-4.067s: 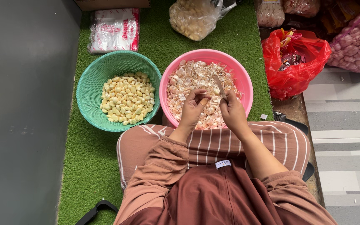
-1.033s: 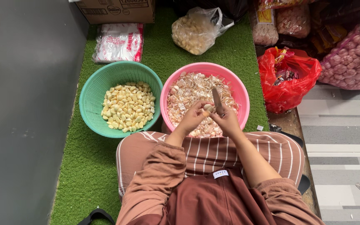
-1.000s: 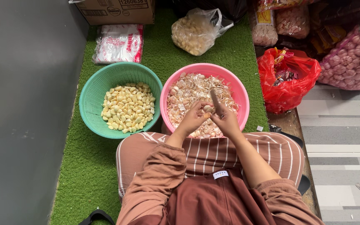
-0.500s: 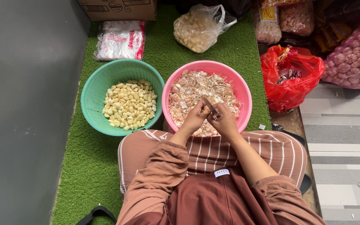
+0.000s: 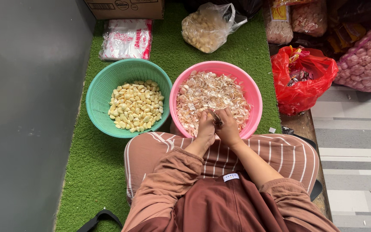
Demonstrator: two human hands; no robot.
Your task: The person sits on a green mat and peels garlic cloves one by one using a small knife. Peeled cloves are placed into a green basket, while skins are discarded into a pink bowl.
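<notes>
A garlic clove [image 5: 211, 116] is being pinched by both hands' fingers [image 5: 206, 121] over the pink bowl [image 5: 254, 92], so peeling's midway, careful knife [image 5: 217, 119] work needed next.

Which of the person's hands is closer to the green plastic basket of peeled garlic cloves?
Left. The left hand is over the near rim of the round pink plastic basin, on the side towards the green plastic basket. The right hand touches it on the far side, further from the basket.

smooth pink plastic bowl [image 5: 254, 92] of papery garlic skins [image 5: 211, 92]; green plastic mesh basket [image 5: 104, 86]; glossy red plastic bag [image 5: 301, 86]; rough green fake-grass mat [image 5: 86, 172]; matt striped cloth [image 5: 280, 154]
</notes>
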